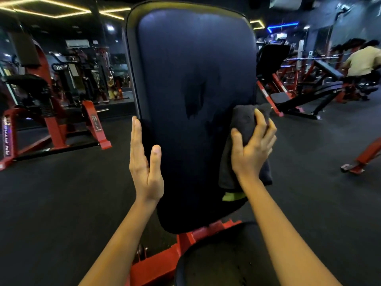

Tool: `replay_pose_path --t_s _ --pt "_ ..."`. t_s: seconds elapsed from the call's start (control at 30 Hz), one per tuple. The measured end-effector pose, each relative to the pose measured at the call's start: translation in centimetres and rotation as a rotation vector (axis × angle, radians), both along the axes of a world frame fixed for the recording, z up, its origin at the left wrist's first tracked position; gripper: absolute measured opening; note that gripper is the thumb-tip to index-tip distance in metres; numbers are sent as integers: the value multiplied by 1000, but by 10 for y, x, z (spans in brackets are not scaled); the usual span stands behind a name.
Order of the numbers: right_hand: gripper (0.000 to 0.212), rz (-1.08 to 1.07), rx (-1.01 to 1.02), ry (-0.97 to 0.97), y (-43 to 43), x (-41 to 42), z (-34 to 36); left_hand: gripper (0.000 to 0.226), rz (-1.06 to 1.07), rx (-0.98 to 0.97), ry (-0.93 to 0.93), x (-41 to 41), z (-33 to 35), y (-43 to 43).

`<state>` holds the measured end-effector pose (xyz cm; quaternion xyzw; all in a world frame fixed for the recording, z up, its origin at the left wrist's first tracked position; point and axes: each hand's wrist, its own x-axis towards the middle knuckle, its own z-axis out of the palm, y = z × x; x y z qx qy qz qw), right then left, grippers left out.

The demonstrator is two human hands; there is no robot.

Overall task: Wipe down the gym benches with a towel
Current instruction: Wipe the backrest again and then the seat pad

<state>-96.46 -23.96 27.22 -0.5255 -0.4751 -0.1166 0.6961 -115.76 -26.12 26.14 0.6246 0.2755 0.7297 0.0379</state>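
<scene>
Gripping dark towel [242, 117] in right hand [251, 150], fingers curled, at right edge of backrest pad [191, 58]; bracing left edge with straight-fingered left hand [144, 164]; seeing most of pad's length above towel.

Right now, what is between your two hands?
The bench's dark backrest pad fills the gap in the head view: the left hand rests flat on its left edge, the right hand grips the towel at its right edge.

The towel [241, 120] hides part of the backrest [185, 69].

smooth vinyl backrest [193, 79]; fuzzy cloth towel [241, 124]
</scene>
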Motion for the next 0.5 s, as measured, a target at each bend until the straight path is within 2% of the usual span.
replay_pose_path --t_s 0.07,0.2,0.23,0.27,0.33,0.43,0.5 --pt "59 -33 33 -131 -6 -22 10 57 -7 7 -12 0 9 2" --pt "53 13 227 -788 -21 -39 -21 58 17 5 1 0 15 2" --pt "50 19 257 -875 -20 -32 -30 58 15 5 4 -1 15 2" --pt "49 10 263 -881 -17 -23 -34 58 9 4 5 -1 14 2" --pt "53 -22 194 -701 -9 -9 -30 58 -9 -6 9 -2 15 2" --pt "60 -44 42 -166 -2 -6 20 59 -19 -22 15 -3 21 2" --pt "68 -16 -19 58 2 -16 66 58 -23 -17 5 -3 29 3"
